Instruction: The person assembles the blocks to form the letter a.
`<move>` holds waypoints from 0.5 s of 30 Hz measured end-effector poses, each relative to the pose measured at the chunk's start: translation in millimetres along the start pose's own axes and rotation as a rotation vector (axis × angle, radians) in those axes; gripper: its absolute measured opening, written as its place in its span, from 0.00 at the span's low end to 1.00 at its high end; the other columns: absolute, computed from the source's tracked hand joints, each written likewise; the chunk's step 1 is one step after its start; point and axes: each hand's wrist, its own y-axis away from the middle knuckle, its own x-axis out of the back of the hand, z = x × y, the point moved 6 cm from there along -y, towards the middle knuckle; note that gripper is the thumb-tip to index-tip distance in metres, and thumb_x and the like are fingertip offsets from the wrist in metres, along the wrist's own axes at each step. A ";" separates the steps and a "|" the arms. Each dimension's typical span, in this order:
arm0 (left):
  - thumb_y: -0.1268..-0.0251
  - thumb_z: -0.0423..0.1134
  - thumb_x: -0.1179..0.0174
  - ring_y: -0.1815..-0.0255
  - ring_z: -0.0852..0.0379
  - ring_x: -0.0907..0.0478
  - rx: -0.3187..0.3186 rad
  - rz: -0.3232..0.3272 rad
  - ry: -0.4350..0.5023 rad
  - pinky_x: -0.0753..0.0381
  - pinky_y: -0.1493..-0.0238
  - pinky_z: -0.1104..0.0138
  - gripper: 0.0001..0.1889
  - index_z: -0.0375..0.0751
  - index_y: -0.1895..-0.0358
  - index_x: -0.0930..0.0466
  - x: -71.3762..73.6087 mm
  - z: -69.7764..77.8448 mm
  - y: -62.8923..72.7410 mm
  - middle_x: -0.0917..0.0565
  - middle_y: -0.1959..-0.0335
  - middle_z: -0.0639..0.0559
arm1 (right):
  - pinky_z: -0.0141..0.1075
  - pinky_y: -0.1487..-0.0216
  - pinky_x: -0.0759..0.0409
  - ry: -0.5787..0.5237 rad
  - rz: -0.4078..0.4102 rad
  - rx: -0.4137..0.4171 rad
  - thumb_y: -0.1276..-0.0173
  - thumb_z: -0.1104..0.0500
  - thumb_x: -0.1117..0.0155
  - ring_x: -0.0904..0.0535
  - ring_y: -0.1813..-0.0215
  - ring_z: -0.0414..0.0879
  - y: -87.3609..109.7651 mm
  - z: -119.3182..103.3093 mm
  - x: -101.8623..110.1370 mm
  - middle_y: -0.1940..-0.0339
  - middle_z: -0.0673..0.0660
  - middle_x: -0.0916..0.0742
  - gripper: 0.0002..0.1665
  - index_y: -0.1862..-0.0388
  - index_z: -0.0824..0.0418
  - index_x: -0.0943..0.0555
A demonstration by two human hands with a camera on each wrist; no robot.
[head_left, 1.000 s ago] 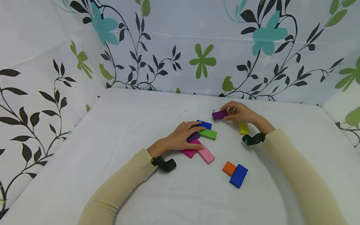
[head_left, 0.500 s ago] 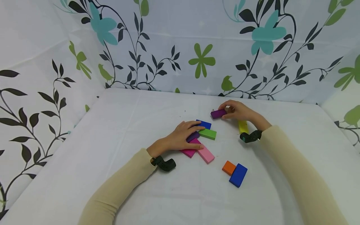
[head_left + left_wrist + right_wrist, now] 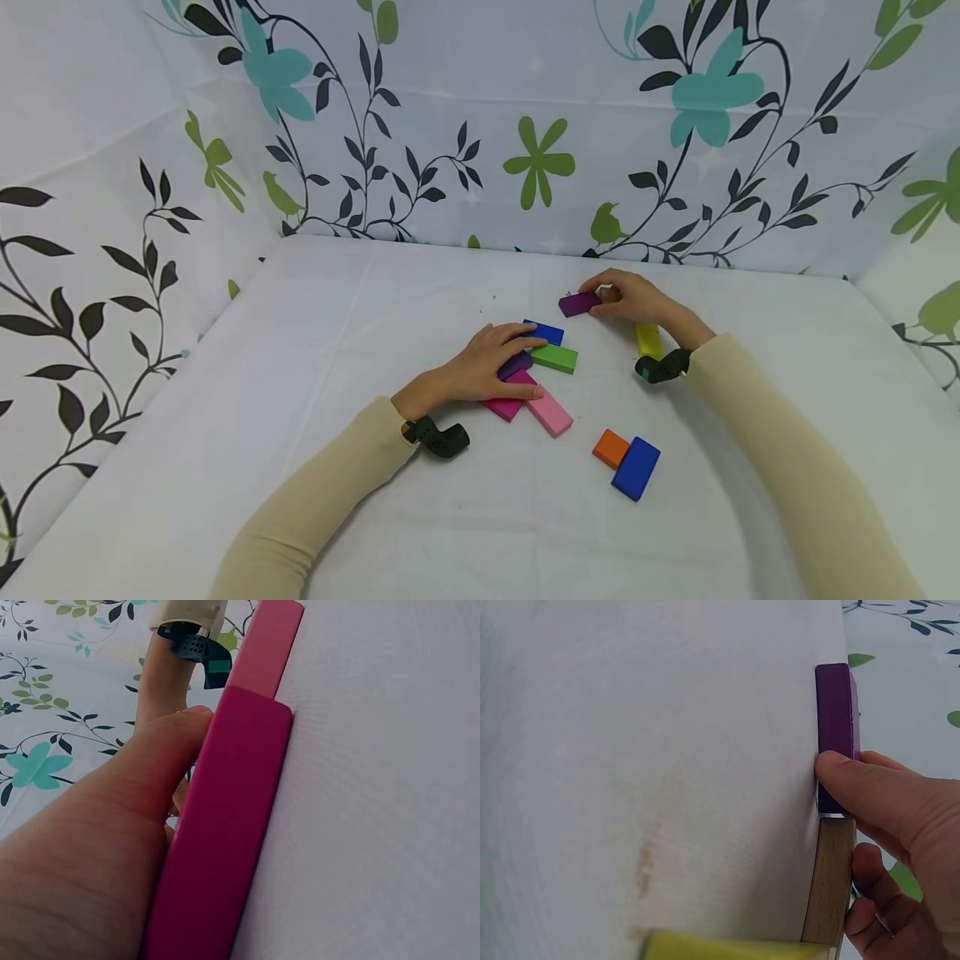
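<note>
In the head view, my left hand (image 3: 487, 362) rests spread over a cluster of blocks. Its fingers reach the blue block (image 3: 550, 333) and green block (image 3: 555, 358). Beneath the palm a dark purple block (image 3: 516, 364) is partly covered. The thumb lies across the magenta block (image 3: 502, 408) and touches the pink block (image 3: 552, 413). Farther right, my right hand (image 3: 637, 300) pinches a purple block (image 3: 576, 305) between thumb and fingers. A bare wooden block (image 3: 829, 881) stands end to end with it under that hand in the right wrist view, beside a yellow block (image 3: 648, 340).
Nearer to me, an orange block (image 3: 611, 448) touches another blue block (image 3: 636, 469). Everything lies on a white-covered table (image 3: 360, 317). Patterned cloth (image 3: 450, 108) hangs behind the table and at its sides.
My right hand has shifted slightly left, and the purple block has gone with it. The left hand and the other blocks have stayed in place.
</note>
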 end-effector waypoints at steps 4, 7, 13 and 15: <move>0.39 0.60 0.38 0.21 0.53 0.56 0.001 -0.002 -0.003 0.67 0.24 0.50 0.40 0.55 0.25 0.41 -0.4 -0.6 -0.5 0.48 0.22 0.51 | 0.36 0.65 0.33 0.011 0.001 -0.010 0.35 0.64 0.32 0.32 0.68 0.48 -0.1 0.2 0.1 0.56 0.61 0.22 0.23 0.41 0.64 0.21; 0.39 0.60 0.38 0.21 0.53 0.56 0.003 -0.001 -0.002 0.67 0.24 0.50 0.41 0.55 0.25 0.41 -0.2 -0.7 -0.4 0.48 0.22 0.51 | 0.36 0.65 0.34 0.020 0.006 -0.020 0.35 0.64 0.33 0.31 0.68 0.48 -0.4 -0.2 0.6 0.57 0.62 0.22 0.23 0.41 0.64 0.22; 0.39 0.60 0.38 0.21 0.53 0.56 0.005 0.000 -0.004 0.67 0.24 0.50 0.40 0.54 0.25 0.41 0.0 -0.6 -0.6 0.48 0.22 0.51 | 0.37 0.65 0.33 0.028 0.017 -0.042 0.35 0.64 0.33 0.31 0.67 0.49 -1.2 0.8 0.2 0.58 0.62 0.22 0.23 0.40 0.65 0.22; 0.39 0.60 0.38 0.21 0.53 0.56 0.004 -0.003 -0.006 0.67 0.24 0.50 0.40 0.54 0.25 0.41 -0.8 -1.0 -1.0 0.48 0.22 0.51 | 0.37 0.65 0.33 0.023 0.018 -0.051 0.35 0.64 0.33 0.31 0.67 0.49 -0.9 1.7 -0.6 0.57 0.62 0.22 0.23 0.40 0.65 0.22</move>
